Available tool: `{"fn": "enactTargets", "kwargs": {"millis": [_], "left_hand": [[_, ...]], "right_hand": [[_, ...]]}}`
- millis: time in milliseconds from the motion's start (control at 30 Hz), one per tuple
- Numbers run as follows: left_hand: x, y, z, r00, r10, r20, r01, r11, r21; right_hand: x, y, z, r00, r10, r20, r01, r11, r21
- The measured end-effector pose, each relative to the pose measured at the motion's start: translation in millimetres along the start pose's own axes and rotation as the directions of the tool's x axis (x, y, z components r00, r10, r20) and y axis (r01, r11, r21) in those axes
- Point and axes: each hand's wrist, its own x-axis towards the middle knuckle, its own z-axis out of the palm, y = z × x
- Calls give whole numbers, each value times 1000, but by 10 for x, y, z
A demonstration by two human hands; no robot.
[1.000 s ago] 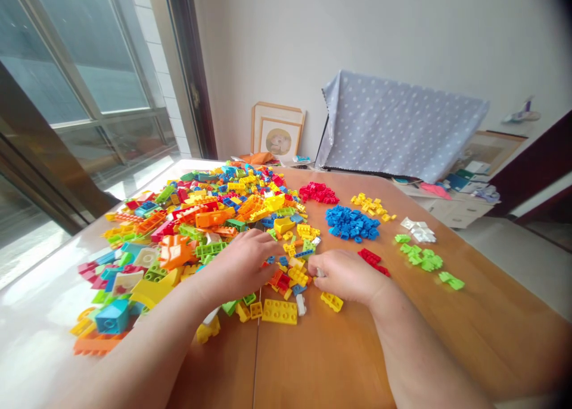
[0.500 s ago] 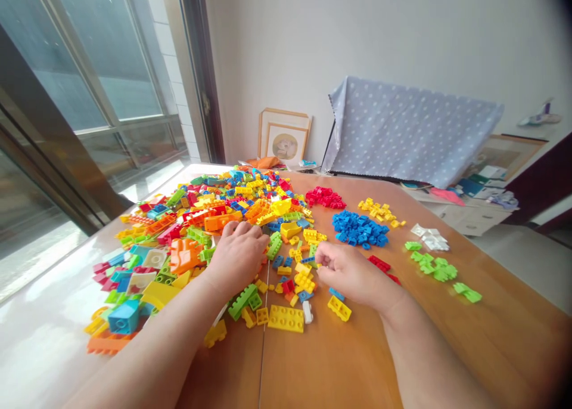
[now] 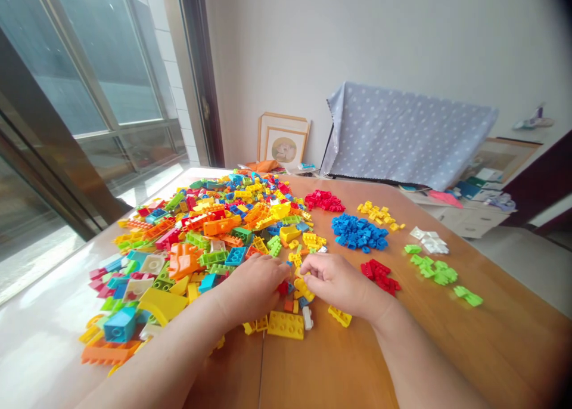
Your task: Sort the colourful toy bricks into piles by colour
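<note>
My left hand point(image 3: 257, 282) is low over the near edge of the large mixed heap of toy bricks point(image 3: 223, 224). Its fingers are bent and held together, their tips down among small bricks beside a red brick point(image 3: 283, 288). My right hand point(image 3: 337, 282) faces it from the right, fingers curled in a pinch next to some yellow bricks point(image 3: 303, 288). What either hand grips, if anything, is hidden. Close below lie a flat yellow brick point(image 3: 286, 325), a small white brick point(image 3: 308, 318) and another yellow brick point(image 3: 339, 316).
Piles sorted by colour stand on the right: crimson point(image 3: 325, 201), blue point(image 3: 360, 232), small yellow point(image 3: 379, 213), red point(image 3: 381, 276), white point(image 3: 429, 241) and light green point(image 3: 433, 269). Behind the wooden table point(image 3: 313, 373), a dotted cloth point(image 3: 406, 138) hangs by the wall. Glass doors are at left.
My left hand has moved right and nearer to me, uncovering bricks in the heap. My right hand has shifted slightly left and nearer, so more of the red pile shows. The hands are closer together.
</note>
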Motion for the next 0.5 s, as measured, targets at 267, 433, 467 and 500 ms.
{"fn": "enactTargets", "kwargs": {"millis": [267, 433, 467, 500], "left_hand": [[-3, -167, -62, 956, -222, -190, 128, 902, -412], [25, -226, 8, 944, -305, -128, 64, 547, -834], [31, -224, 3, 944, -312, -106, 51, 455, -889], [35, -215, -9, 942, -324, -84, 45, 371, -928]], "right_hand": [[43, 101, 57, 998, 49, -39, -47, 997, 63], [65, 60, 99, 993, 79, -83, -62, 981, 184], [70, 47, 109, 993, 90, -82, -71, 973, 219], [75, 35, 118, 992, 99, -77, -77, 965, 252]]}}
